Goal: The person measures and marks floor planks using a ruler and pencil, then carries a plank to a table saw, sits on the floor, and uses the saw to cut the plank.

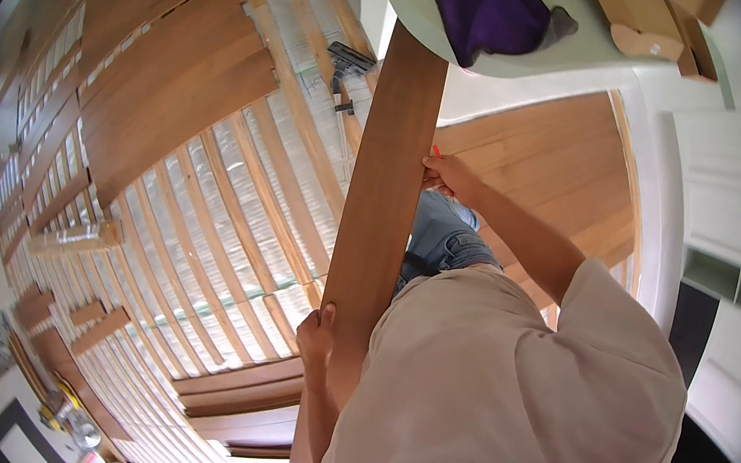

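Standing amid part-laid flooring point(174, 73), we see bare slats point(277, 151) at left and a pale table point(559, 60) ahead. A long board point(387, 167) stretches away before us. Our left hand point(316, 338) grips its near left edge, thumb on top; our right hand point(446, 176), fingers bent close, holds something red point(437, 151) beside its right edge. The table covers the board's far end; our left fingertips are hidden.

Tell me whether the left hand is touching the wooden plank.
Touching: the head view shows the left hand gripping the wooden plank by its left edge.
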Available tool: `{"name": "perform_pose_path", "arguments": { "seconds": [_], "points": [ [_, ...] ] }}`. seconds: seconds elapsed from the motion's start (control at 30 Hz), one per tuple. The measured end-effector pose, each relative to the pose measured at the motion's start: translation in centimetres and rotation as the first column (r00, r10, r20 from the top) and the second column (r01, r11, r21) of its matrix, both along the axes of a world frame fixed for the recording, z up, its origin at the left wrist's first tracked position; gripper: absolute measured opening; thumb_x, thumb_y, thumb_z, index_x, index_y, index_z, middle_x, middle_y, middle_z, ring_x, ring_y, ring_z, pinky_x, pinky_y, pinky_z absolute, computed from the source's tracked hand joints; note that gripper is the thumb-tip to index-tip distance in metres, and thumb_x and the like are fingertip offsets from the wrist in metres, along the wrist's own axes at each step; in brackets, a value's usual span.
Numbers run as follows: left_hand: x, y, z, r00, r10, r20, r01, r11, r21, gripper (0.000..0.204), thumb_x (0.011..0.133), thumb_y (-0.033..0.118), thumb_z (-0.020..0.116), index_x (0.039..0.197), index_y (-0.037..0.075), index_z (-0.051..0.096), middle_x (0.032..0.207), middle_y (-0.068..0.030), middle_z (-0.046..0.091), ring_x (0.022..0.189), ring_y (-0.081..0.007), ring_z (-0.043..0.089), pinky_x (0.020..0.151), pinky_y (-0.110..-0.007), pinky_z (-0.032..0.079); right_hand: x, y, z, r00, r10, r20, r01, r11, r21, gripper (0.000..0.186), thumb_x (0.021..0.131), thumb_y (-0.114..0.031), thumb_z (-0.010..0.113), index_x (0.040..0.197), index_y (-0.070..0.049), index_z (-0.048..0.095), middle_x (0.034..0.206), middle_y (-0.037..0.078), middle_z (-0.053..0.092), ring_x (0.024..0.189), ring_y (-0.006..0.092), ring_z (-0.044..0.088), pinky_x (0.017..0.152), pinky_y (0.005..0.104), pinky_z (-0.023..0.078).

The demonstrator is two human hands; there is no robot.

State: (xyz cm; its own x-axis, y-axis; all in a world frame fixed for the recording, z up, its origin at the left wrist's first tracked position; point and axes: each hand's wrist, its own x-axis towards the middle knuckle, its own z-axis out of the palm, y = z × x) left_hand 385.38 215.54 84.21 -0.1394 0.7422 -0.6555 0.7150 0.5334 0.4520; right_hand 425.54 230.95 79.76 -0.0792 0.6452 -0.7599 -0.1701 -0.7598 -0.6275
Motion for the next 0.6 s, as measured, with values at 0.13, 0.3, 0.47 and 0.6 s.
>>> {"name": "perform_pose_path", "arguments": {
  "seconds": [0.13,0.3,0.47,0.6],
  "points": [
    [6.1,-3.7,-0.2,0.989,0.143,-0.028,-0.142,0.989,0.032,0.058,0.092,0.052,0.059,0.075,-0.003,0.061,0.067,-0.0241,0.059,0.064,-0.0444,0.055,0.062,-0.048,0.045,3.9,1.5,-1.2,0.984,0.166,-0.068,-0.166,0.986,0.007,0.033,0.103,-0.027,0.042,0.11,-0.001,0.061,0.098,0.012,0.073,0.088,0.0147,0.073,0.039,0.0209,0.022],
    [16.9,-8.5,1.7,0.941,0.326,-0.096,-0.331,0.942,-0.049,0.053,0.09,0.049,0.062,0.076,-0.002,0.064,0.065,-0.0234,0.059,0.061,-0.0407,0.057,0.06,-0.047,0.045,10.4,2.4,-1.3,0.924,0.355,-0.145,-0.36,0.933,-0.007,0.035,0.101,-0.031,0.042,0.11,-0.003,0.061,0.101,0.009,0.073,0.091,0.0156,0.072,0.041,0.0213,0.025],
    [28.1,-13.8,3.8,0.835,0.55,-0.007,-0.55,0.835,0.002,0.051,0.091,0.044,0.062,0.077,-0.005,0.063,0.06,-0.0212,0.055,0.054,-0.0298,0.052,0.056,-0.044,0.042,14.7,2.6,2.2,0.873,0.461,-0.158,-0.454,0.887,0.079,0.037,0.101,-0.029,0.042,0.111,0.002,0.061,0.098,0.015,0.072,0.066,0.0113,0.067,0.035,0.0184,0.028],
    [36.1,-14.8,5.6,0.77,0.638,0.017,-0.638,0.77,-0.013,0.052,0.092,0.044,0.061,0.077,-0.007,0.061,0.061,-0.0222,0.054,0.054,-0.0302,0.048,0.056,-0.043,0.041,18.6,3.2,2.8,0.857,0.504,-0.107,-0.493,0.863,0.114,0.036,0.101,-0.031,0.046,0.105,0.0,0.063,0.097,0.011,0.073,0.066,0.0101,0.066,0.038,0.019,0.028]
  ]
}}
